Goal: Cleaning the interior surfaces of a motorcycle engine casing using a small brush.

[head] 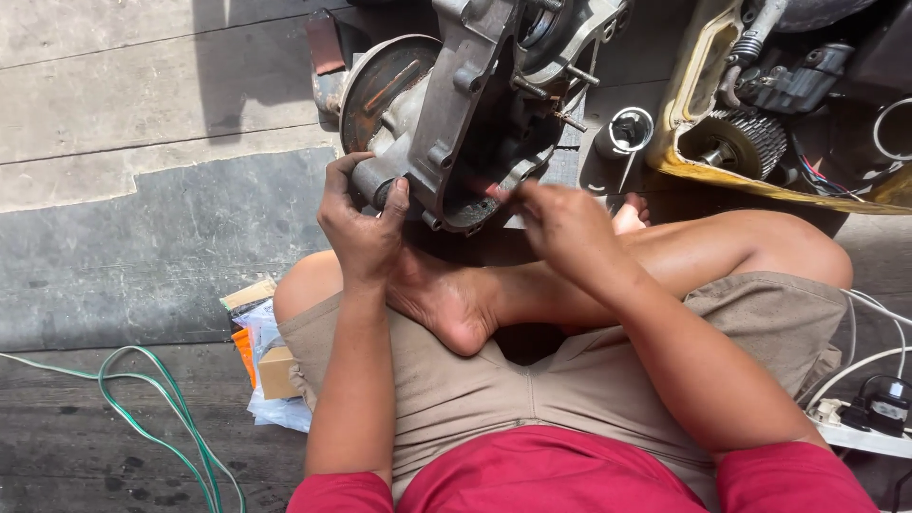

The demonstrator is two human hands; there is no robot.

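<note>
Hands [456,223] — on engine casing [465,104]

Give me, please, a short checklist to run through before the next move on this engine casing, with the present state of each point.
1. Left hand grips the engine casing at its lower edge: ok.
2. Right hand fingertips at the casing's rim, holding something small and reddish: cannot tell what.
3. Casing steady on the floor against the person's legs: cannot tell.
4. Bare foot lies just below the casing: not ok.
5. Green cable lies away from the hands: ok.
6. Power strip sits close to the right arm: not ok.
</note>
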